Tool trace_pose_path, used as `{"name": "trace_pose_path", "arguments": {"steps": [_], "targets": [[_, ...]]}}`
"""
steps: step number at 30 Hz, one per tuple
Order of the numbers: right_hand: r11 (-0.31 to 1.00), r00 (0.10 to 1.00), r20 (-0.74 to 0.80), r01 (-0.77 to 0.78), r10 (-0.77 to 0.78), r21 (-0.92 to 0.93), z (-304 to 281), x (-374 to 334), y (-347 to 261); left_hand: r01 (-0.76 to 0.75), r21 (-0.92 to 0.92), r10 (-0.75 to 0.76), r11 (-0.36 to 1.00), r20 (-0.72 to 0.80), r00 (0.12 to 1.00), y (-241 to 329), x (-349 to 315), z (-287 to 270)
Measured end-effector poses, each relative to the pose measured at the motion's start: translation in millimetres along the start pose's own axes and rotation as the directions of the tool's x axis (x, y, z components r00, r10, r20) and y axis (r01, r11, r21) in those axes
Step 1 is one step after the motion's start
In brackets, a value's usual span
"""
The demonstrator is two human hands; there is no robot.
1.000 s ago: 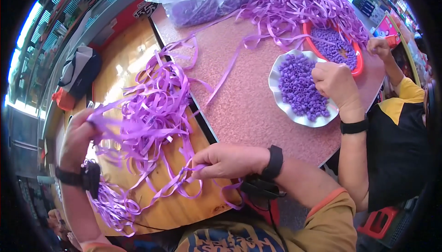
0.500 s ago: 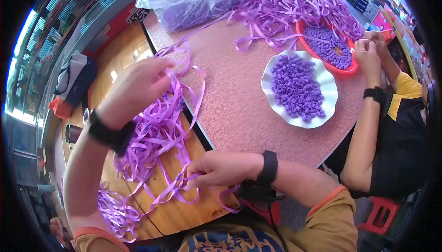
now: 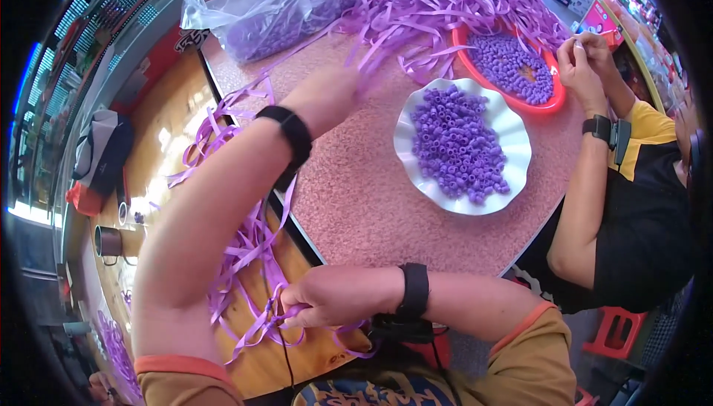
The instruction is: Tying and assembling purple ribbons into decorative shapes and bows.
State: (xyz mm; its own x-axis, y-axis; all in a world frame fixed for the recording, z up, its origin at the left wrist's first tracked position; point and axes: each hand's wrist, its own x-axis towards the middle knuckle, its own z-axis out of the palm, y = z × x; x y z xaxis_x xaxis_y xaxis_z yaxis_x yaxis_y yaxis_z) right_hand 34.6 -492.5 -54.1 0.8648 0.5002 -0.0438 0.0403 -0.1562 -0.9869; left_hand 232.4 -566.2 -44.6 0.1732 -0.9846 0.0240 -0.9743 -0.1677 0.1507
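My right hand [image 3: 327, 296] is closed on a purple ribbon [image 3: 269, 317] with small dark purple beads on it, over the wooden table. Stretched over the pink tabletop, my left hand [image 3: 330, 102] reaches the near edge of a big heap of purple ribbons [image 3: 445, 1]. Motion smears its fingers, so their hold on any ribbon is unclear. Beneath my left forearm lies a tangle of purple ribbons [image 3: 249, 254], partly hidden by the arm. To the right of my left hand, a white scalloped dish [image 3: 405, 139] holds purple beads [image 3: 460, 142].
An orange-red basket [image 3: 561, 102] of purple beads stands beyond the dish. A clear plastic bag [image 3: 275, 20] with purple contents lies at the far left. A co-worker's hands [image 3: 583, 64] are raised at the right. A metal cup [image 3: 108, 241] stands on the wooden table [image 3: 334, 365].
My left hand has swung right and away from the ribbon tangle to the large heap. My right hand keeps its ribbon. The whole view has shifted slightly.
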Motion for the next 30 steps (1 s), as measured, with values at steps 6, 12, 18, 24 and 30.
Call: {"name": "trace_pose_path", "arguments": {"steps": [6,12,18,24,30], "targets": [[0.996,0.997,-0.048,0.061,-0.064,-0.061,3.9,1.5,1.6,0.141,-0.322,-0.037,0.936,0.309,0.950,8.3,-127.1,-45.5],[0.998,1.000,-0.005,-0.029,0.029,-0.048,4.5,3.4,-0.3,0.526,-0.776,-0.401,0.348,0.384,0.832,36.0,-215.7,-83.1],[0.999,1.000,-0.021,0.014,-0.014,-0.030,3.5,6.9,-2.8,0.455,-0.887,-0.337,0.077,0.406,0.849,42.6,-232.7,-77.6],[1.000,1.000,-0.016,-0.009,0.009,-0.009,3.3,2.6,-1.4,0.438,-0.897,-0.295,-0.063,0.436,0.850,41.5,-228.1,-79.4],[0.997,0.998,-0.064,0.012,-0.017,-0.071,3.8,2.2,-1.8,0.483,-0.859,-0.193,0.171,0.451,0.871,31.4,-178.1,-99.1]]}}
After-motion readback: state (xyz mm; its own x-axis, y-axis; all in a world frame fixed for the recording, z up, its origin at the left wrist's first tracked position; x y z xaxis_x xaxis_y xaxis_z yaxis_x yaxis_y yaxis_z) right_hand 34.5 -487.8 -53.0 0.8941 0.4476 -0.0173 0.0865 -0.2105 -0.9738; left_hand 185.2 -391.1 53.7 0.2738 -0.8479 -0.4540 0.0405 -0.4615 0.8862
